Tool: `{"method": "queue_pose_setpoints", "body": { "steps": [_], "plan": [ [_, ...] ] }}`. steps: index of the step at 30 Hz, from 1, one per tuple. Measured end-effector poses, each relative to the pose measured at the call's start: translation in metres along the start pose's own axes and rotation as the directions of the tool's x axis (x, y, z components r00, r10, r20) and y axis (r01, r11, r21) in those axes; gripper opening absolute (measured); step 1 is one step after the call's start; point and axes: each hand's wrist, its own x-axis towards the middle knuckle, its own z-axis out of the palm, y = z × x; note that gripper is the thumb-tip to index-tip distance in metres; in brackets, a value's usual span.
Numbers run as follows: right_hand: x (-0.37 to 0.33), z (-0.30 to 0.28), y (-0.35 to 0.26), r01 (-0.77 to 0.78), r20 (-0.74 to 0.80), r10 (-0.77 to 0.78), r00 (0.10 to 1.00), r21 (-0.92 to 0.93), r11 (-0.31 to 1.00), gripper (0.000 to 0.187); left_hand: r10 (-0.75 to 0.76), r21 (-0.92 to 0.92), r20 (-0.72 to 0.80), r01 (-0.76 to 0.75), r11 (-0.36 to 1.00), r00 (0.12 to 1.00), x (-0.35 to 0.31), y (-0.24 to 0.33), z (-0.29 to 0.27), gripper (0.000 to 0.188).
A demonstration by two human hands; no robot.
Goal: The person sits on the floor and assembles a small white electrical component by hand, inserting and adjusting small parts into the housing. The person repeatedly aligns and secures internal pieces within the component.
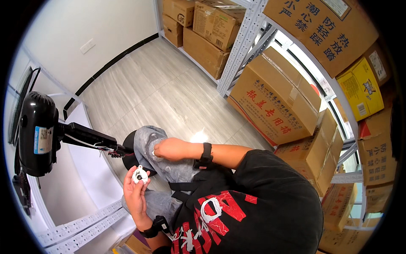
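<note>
White, probably light, stiff plastic, the round part [140, 172] suits a gentle rim grip; the left hand [135, 192] pinches it. The right hand [172, 149] curls, its hold unclear.

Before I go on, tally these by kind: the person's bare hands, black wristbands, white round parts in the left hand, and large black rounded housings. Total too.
Hands (left hand, right hand): 2
Black wristbands: 2
White round part: 1
Black rounded housing: 1
Total: 6
</note>
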Motion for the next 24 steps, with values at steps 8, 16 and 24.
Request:
{"method": "queue_pose_setpoints", "body": {
  "steps": [8,16,24],
  "plan": [
    [-0.007,-0.006,0.001,0.002,-0.029,-0.002,1.000,-0.020,1.000,0.009,0.005,0.009,0.011,-0.005,1.000,1.000,0.000,0.000,0.003,0.053],
    [-0.006,-0.006,-0.001,0.038,-0.088,-0.047,0.995,-0.105,0.994,0.010,0.010,0.018,0.037,-0.011,1.000,0.999,-0.002,0.001,0.003,0.053],
    [-0.001,-0.043,-0.039,-0.005,-0.166,0.019,0.986,0.085,0.996,0.007,0.124,-0.037,0.129,-0.120,0.992,0.984,-0.001,-0.005,-0.006,0.060]
  ]
}}
